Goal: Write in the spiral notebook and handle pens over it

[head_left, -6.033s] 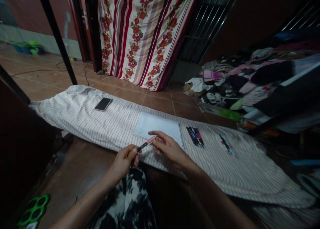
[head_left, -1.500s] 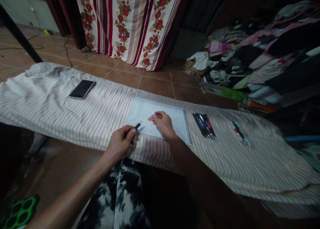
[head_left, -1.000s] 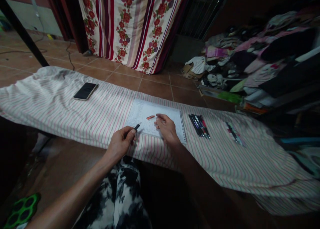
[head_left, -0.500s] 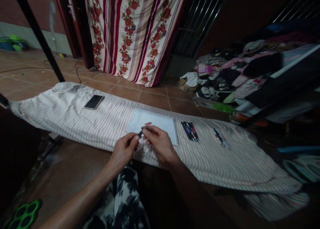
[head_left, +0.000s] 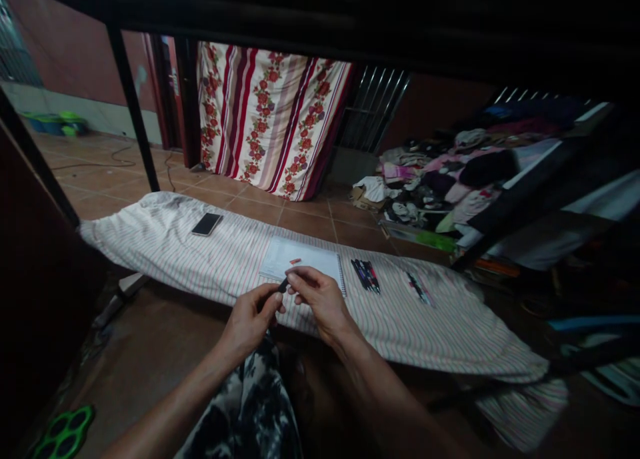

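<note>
My left hand (head_left: 255, 312) is closed, its thumb and fingers pinching a small black stick-like piece (head_left: 283, 286) whose exact kind I cannot make out. Over the piece's upper end, the fingertips of my right hand (head_left: 323, 302) are closed too. Both hands are held above the near edge of an open spiral notebook (head_left: 327, 262). On its page lies a small orange object (head_left: 296, 261), just beyond my right fingertips. To the right of the notebook, several pens (head_left: 366, 276) lie side by side on the striped cloth (head_left: 400, 325).
A phone (head_left: 207, 224) lies on the cloth at the left. Farther right is another small group of pens (head_left: 419, 289). Dark metal posts (head_left: 133, 109) and a dark beam (head_left: 320, 25) frame the view. Clothes (head_left: 450, 172) are heaped at the back right.
My view has tilted up and shifted, bringing the dark overhead beam into sight. Both hands keep hold of the black piece, with little change in their pose.
</note>
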A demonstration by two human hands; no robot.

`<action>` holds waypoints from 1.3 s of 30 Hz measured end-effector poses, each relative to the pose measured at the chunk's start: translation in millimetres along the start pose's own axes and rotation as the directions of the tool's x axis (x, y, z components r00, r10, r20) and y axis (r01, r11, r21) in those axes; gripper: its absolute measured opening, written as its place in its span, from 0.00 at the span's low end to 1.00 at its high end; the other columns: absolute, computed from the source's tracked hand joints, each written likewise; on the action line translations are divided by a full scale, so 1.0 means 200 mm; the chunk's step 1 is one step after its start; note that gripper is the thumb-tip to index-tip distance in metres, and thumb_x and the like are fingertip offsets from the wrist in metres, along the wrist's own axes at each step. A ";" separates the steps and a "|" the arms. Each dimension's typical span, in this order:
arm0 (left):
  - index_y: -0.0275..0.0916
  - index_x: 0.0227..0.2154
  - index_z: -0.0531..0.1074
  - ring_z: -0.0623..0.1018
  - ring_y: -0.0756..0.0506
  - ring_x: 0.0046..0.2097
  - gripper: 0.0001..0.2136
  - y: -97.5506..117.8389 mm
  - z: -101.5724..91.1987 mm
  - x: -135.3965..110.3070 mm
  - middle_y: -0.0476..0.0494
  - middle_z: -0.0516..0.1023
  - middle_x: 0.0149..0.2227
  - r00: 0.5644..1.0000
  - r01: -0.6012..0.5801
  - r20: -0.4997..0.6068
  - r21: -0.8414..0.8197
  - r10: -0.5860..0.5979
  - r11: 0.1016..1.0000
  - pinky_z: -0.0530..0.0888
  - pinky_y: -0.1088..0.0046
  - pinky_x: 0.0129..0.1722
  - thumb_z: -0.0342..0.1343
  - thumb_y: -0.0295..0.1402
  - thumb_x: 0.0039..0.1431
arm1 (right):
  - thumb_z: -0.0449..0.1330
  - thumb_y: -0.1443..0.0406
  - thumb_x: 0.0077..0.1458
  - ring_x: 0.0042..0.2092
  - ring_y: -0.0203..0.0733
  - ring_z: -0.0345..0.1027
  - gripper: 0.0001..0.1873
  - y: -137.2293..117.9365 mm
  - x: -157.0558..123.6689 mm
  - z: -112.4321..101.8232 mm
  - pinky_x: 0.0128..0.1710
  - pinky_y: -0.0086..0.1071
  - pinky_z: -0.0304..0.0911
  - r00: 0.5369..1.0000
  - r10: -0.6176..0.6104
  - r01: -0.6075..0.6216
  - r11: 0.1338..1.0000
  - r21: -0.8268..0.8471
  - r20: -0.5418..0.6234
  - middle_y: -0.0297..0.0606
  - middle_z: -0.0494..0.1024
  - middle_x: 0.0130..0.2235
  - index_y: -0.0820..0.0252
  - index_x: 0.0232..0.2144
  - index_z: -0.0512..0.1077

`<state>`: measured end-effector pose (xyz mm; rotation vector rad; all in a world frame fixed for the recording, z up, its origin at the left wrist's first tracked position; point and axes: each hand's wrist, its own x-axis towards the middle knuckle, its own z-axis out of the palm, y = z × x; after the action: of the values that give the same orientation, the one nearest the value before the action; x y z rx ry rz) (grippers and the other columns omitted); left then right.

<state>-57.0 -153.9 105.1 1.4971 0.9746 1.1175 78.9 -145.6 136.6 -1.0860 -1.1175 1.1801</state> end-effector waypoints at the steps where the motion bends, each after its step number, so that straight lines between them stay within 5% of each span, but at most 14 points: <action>1: 0.34 0.37 0.72 0.67 0.52 0.22 0.15 0.01 0.00 -0.02 0.50 0.71 0.24 1.000 0.001 -0.003 -0.003 -0.001 1.000 0.64 0.77 0.23 0.50 0.40 0.54 | 0.66 0.60 0.38 0.25 0.31 0.64 0.13 -0.01 -0.02 0.01 0.21 0.23 0.56 1.000 -0.001 0.001 1.000 -0.004 0.005 0.31 0.72 0.22 0.63 0.27 0.75; 14: 0.33 0.33 0.70 0.66 0.53 0.20 0.14 0.00 0.04 -0.03 0.52 0.69 0.21 0.999 0.039 0.020 -0.029 -0.038 0.999 0.62 0.78 0.20 0.49 0.40 0.53 | 0.66 0.58 0.36 0.25 0.31 0.66 0.16 -0.06 -0.04 -0.02 0.19 0.23 0.56 0.998 0.027 -0.029 0.999 -0.029 -0.063 0.35 0.74 0.29 0.63 0.27 0.74; 30: 0.33 0.33 0.71 0.67 0.51 0.23 0.13 -0.37 0.11 0.37 0.50 0.70 0.21 0.988 0.153 0.023 0.000 -0.153 0.988 0.66 0.76 0.24 0.51 0.38 0.51 | 0.63 0.58 0.41 0.26 0.29 0.64 0.13 0.22 0.42 -0.26 0.22 0.23 0.54 0.979 0.069 -0.082 0.995 -0.062 -0.190 0.38 0.76 0.32 0.63 0.26 0.73; 39: 0.34 0.30 0.71 0.68 0.51 0.23 0.11 -0.51 0.08 0.51 0.50 0.69 0.22 0.983 0.177 0.038 0.034 -0.178 0.984 0.66 0.76 0.26 0.51 0.38 0.52 | 0.65 0.61 0.38 0.25 0.29 0.65 0.11 0.32 0.62 -0.34 0.21 0.22 0.55 0.952 0.091 -0.091 0.996 0.015 -0.293 0.33 0.74 0.26 0.62 0.25 0.73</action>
<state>-19.3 -42.5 21.6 1.4215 1.0780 0.9450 144.3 -20.0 73.3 -1.2768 -0.8427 1.0483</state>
